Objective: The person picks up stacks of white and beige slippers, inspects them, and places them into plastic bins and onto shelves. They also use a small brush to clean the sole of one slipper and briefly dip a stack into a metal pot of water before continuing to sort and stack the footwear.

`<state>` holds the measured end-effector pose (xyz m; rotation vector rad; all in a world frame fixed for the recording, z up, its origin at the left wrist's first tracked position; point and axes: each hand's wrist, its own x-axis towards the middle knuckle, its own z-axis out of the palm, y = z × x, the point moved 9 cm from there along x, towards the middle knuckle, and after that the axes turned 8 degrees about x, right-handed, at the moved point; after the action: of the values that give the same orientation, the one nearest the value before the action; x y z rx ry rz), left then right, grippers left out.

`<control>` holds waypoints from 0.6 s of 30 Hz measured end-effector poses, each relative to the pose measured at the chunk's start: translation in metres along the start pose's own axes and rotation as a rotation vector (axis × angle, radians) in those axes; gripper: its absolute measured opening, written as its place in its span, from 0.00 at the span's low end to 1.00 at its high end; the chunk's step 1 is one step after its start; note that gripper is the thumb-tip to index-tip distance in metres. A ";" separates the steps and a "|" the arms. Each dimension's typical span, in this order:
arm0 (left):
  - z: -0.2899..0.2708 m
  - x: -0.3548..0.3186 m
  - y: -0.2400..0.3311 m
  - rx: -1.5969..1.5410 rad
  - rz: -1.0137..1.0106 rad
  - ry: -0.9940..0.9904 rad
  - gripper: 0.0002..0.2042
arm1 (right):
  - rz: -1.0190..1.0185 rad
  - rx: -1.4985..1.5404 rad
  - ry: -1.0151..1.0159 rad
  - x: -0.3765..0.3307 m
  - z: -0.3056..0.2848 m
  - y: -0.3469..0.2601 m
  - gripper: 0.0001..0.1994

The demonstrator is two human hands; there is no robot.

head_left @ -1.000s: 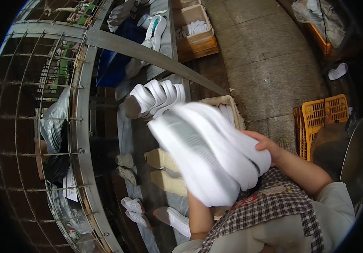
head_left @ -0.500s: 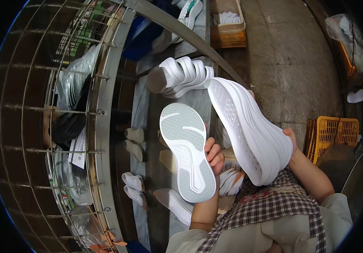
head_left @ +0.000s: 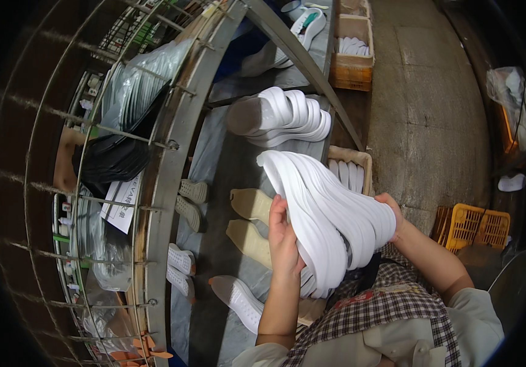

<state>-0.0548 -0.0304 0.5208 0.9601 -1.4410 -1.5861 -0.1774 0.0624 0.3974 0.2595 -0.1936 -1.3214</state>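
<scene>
A stack (head_left: 330, 214) of white soles is held between the person's two hands, above the near part of the bench (head_left: 214, 131) and in front of the checked apron (head_left: 367, 318). The soles are nested one over another and spread a little like a fan, one end pointing far and left, the other toward the right hand (head_left: 391, 214).

The left hand (head_left: 284, 238) is part-curled against the stack's left side, fingers pointing far, holding its edge; how the thumb sits is hidden. The right hand is closed around the right end, fingertips showing at the edge and the rest of the fingers out of sight behind the soles.

Left of the left hand, two cream soles (head_left: 250, 238) lie side by side on the bench. Nearer, a white sole (head_left: 238, 300) lies beside the left forearm. Farther left are a small grey pair (head_left: 188, 213) and a small white pair (head_left: 181, 260).

On the far side of the stack, a row (head_left: 281, 116) of white soles leans together on the bench, apart from those in the hands. Just right of it and nearer, a box (head_left: 368, 165) holds more white soles. A metal frame (head_left: 189, 122) with wire mesh runs along the left, and a yellow crate (head_left: 480, 226) stands on the right.
</scene>
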 end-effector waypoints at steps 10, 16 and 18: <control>-0.051 0.077 -0.006 0.287 0.106 0.052 0.21 | -0.401 -0.185 0.558 0.113 -0.040 -0.079 0.21; -0.058 0.138 0.007 0.507 0.287 0.025 0.23 | -0.800 -0.202 0.762 0.151 -0.064 -0.126 0.22; -0.087 0.151 -0.006 0.681 0.250 0.070 0.23 | -0.913 -0.315 0.881 0.156 -0.068 -0.137 0.23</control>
<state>-0.0396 -0.2035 0.5030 1.1321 -2.0109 -0.8726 -0.2482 -0.1150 0.2902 0.6785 0.9765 -1.9594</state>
